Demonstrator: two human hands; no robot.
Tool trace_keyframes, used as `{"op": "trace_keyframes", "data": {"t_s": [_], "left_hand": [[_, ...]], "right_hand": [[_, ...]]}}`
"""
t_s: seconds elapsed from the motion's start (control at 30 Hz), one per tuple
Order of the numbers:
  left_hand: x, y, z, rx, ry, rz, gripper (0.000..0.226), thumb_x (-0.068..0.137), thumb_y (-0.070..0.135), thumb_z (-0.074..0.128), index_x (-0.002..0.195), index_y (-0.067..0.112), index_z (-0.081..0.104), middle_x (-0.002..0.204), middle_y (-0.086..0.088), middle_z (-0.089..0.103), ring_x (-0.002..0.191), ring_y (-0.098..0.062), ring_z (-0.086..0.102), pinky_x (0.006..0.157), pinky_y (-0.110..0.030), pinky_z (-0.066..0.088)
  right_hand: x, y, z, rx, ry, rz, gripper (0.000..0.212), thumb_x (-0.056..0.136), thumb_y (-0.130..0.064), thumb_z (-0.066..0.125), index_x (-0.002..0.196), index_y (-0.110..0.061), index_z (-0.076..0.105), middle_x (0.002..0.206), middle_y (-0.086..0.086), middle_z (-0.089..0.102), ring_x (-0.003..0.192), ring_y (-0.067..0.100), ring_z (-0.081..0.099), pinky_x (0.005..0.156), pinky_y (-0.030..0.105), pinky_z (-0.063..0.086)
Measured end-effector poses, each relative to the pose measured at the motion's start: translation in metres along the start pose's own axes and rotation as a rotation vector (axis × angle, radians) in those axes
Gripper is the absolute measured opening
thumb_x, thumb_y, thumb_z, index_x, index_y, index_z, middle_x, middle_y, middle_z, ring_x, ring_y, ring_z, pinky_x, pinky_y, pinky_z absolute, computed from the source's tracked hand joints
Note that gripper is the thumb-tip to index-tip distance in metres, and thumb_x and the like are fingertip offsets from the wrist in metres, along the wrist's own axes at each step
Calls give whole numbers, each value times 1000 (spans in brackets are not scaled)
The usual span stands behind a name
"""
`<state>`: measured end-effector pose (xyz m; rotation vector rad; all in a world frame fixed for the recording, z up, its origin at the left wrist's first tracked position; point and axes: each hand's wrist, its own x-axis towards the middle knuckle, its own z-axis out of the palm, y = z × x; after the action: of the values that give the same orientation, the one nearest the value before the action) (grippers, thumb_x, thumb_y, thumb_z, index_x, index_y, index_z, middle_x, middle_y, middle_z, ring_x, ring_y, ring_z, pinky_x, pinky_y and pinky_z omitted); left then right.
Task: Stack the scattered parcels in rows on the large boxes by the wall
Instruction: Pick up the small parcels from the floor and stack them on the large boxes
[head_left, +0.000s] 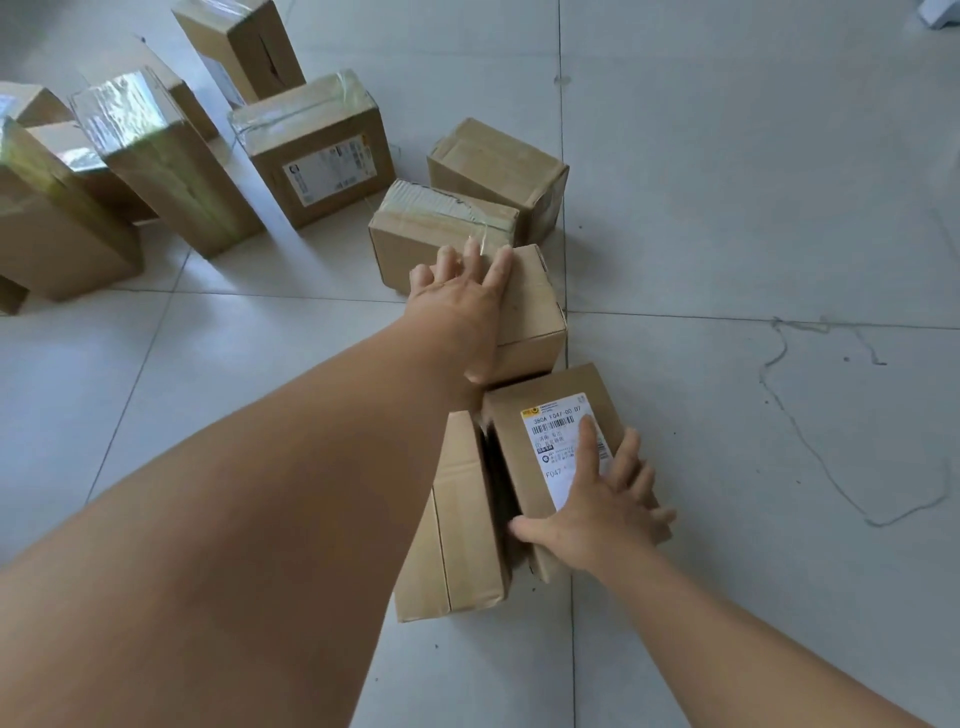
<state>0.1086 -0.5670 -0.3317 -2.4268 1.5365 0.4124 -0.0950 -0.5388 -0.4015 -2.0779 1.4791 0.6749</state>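
Several brown cardboard parcels lie on a pale tiled floor. My left hand (457, 306) reaches out over a small plain parcel (535, 306), fingers spread across its top and thumb down its near side. My right hand (608, 504) holds a parcel with a white shipping label (550, 426), fingers over the top and thumb round its left side. A plain flat parcel (467, 519) leans against the labelled one on its left. Behind the small parcel sit a taped parcel (441, 223) and another plain parcel (498, 166).
Taller boxes stand at the left: a labelled one (317, 150), one wrapped in shiny tape (171, 161), one at the far left (52, 228) and one at the back (244, 47). A loose string (810, 441) trails over the tiles at the right.
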Motion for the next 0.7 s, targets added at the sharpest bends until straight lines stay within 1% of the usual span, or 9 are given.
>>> {"op": "trace_keyframes", "data": {"t_s": [0.07, 0.1, 0.2, 0.27, 0.33, 0.4, 0.5, 0.6, 0.7], "left_hand": [[-5, -2, 5, -19, 59, 0, 132, 57, 34, 82, 150, 25, -10, 147, -6, 19, 133, -31, 18, 107, -43, 21], [-9, -4, 8, -59, 103, -1, 131, 55, 37, 82, 150, 26, -8, 143, -5, 22, 130, -31, 20, 109, -44, 19], [-24, -14, 8, -245, 189, -33, 132, 56, 46, 81, 151, 25, -9, 146, -7, 19, 135, -32, 18, 116, -46, 14], [-41, -22, -2, -325, 228, -46, 134, 57, 52, 81, 151, 24, -10, 150, -8, 14, 138, -31, 17, 117, -44, 15], [-63, -32, -18, -408, 270, -80, 135, 57, 52, 82, 152, 24, -10, 152, -7, 12, 138, -29, 17, 115, -41, 18], [-89, -46, -35, -523, 290, -174, 138, 56, 52, 83, 151, 24, -12, 153, -5, 11, 139, -27, 17, 115, -39, 19], [-133, -67, -61, -746, 294, -383, 139, 55, 50, 82, 150, 26, -17, 153, -2, 10, 139, -25, 17, 116, -41, 22], [-179, -87, -86, -881, 319, -542, 136, 58, 48, 81, 150, 27, -17, 152, 0, 9, 139, -25, 17, 115, -43, 24], [-228, -107, -109, -933, 361, -622, 135, 59, 46, 81, 149, 30, -18, 153, 3, 5, 141, -25, 17, 115, -45, 25]], "right_hand": [[-3, 0, -5, 35, -8, 17, 139, 51, -76, 68, 142, -36, -29, 150, 12, -26, 139, 36, 4, 106, 61, 23], [-5, 0, -9, 49, -12, 30, 139, 51, -76, 68, 143, -36, -28, 151, 11, -25, 140, 37, 4, 107, 61, 22], [-15, -2, -22, 112, 14, 79, 137, 52, -76, 70, 144, -35, -22, 152, 8, -24, 141, 38, 3, 109, 63, 21], [-28, -8, -33, 147, 36, 97, 136, 51, -76, 71, 144, -36, -20, 152, 7, -23, 142, 39, 3, 109, 63, 21], [-45, -17, -46, 157, 57, 106, 136, 49, -78, 70, 143, -37, -19, 151, 6, -18, 140, 38, 7, 106, 61, 26], [-66, -27, -61, 170, 83, 110, 135, 45, -80, 69, 141, -38, -16, 150, 6, -11, 137, 36, 13, 104, 58, 29], [-104, -47, -87, 191, 107, 109, 132, 42, -82, 65, 140, -38, -12, 147, 8, -2, 132, 35, 19, 102, 56, 31], [-146, -70, -117, 201, 111, 84, 131, 43, -80, 64, 141, -38, -12, 146, 8, -1, 131, 35, 20, 101, 55, 31], [-188, -98, -146, 191, 98, 41, 131, 46, -79, 65, 142, -38, -14, 145, 8, -3, 129, 35, 21, 99, 53, 32]]}}
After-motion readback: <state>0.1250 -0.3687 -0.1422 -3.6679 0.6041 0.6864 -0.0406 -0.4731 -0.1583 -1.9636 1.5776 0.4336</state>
